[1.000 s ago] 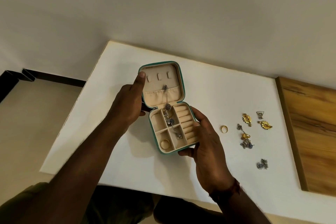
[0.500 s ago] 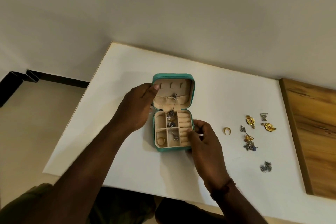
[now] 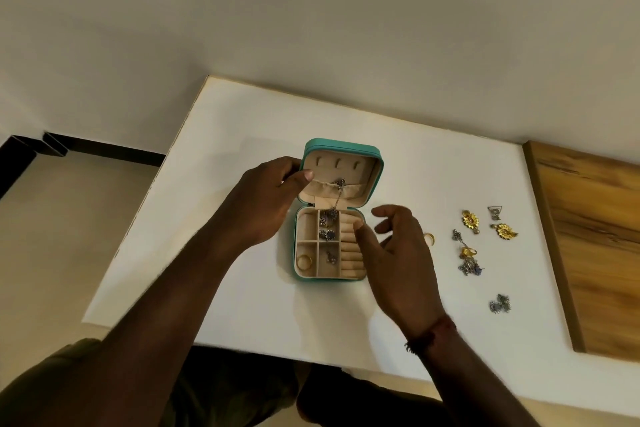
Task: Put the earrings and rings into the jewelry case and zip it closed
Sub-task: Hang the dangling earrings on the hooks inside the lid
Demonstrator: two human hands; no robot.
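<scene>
left hand (image 3: 266, 199) comes in from 7 o'clock and pinches the lid's left edge of the open jewelry case (image 3: 341, 146), mid-surface (image 3: 242, 121). right hand (image 3: 398, 253) hovers at its 3 o'clock, fingers loosely spread, holding nothing. earrings (image 3: 470, 219) and a ring (image 3: 428, 238) lie beyond.

Can't tell apart the tiny pieces (image 3: 328, 217) inside the case (image 3: 341, 145), see only a sliver of the ring (image 3: 429, 238) behind the motion-blurred right hand (image 3: 401, 260), lose the case's left lid edge under the left hand (image 3: 263, 204), lose the board (image 3: 595, 236) past the right frame edge.
</scene>
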